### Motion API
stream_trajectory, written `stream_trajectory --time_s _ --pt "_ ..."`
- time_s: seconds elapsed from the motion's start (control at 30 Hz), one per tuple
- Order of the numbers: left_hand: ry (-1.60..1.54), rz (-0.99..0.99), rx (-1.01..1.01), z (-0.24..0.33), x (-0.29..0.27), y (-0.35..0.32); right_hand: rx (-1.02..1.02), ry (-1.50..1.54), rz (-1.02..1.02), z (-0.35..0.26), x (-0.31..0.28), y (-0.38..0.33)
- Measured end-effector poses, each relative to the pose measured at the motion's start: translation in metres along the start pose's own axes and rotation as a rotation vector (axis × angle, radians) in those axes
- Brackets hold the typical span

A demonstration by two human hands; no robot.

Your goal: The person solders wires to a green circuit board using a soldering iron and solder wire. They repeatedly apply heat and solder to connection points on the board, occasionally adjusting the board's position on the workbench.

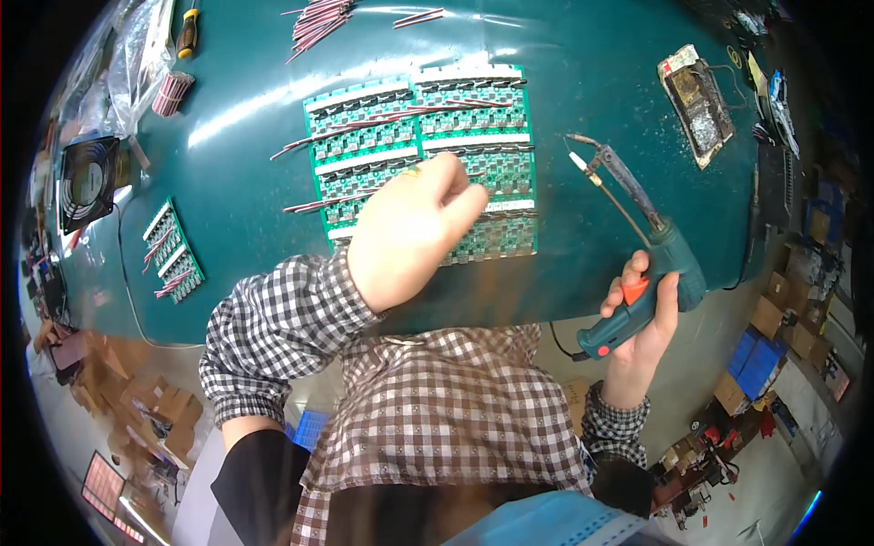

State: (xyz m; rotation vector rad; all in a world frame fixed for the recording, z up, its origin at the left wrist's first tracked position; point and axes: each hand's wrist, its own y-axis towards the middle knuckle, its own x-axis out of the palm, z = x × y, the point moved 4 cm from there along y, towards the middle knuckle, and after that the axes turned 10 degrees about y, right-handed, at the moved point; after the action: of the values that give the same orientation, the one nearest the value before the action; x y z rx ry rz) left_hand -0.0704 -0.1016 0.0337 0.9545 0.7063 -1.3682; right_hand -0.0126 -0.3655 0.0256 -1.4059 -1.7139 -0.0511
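My right hand (648, 323) is wrapped round the handle of a dark green soldering gun (678, 268) with a red-orange trigger. The gun's long metal tip and a thin feed tube point up and left, off the right side of the circuit board panels. My left hand (410, 232) is over the lower middle of the green circuit board panels (473, 118), its fingers drawn together; what they pinch is hidden. Red-and-black wires (346, 130) lie across the boards, and more wires (305, 208) stick out left of my hand.
Far on the mat are a wire bundle (319, 23) and a few loose wires (419, 18). To the left lie a screwdriver (188, 35), a black fan (91, 182) and a smaller wired board (173, 252). A dirty solder-cleaning tray (696, 105) sits at the far right.
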Motion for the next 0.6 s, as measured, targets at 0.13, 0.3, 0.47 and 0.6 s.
stream_trajectory --time_s 0.13,0.3,0.47,0.6 --pt "0.168 -0.037 0.008 0.005 0.002 -0.006 -0.011 -0.035 0.009 -0.001 -0.002 -0.003" --pt "0.133 0.084 0.033 0.006 -0.002 -0.001 -0.029 -0.057 0.012 -0.003 -0.006 -0.005" --pt "0.118 0.022 0.133 0.006 0.005 0.003 -0.031 -0.092 0.000 -0.005 -0.006 -0.004" --pt "0.095 -0.001 0.038 0.006 0.002 -0.001 -0.047 -0.127 0.027 -0.005 -0.008 -0.004"
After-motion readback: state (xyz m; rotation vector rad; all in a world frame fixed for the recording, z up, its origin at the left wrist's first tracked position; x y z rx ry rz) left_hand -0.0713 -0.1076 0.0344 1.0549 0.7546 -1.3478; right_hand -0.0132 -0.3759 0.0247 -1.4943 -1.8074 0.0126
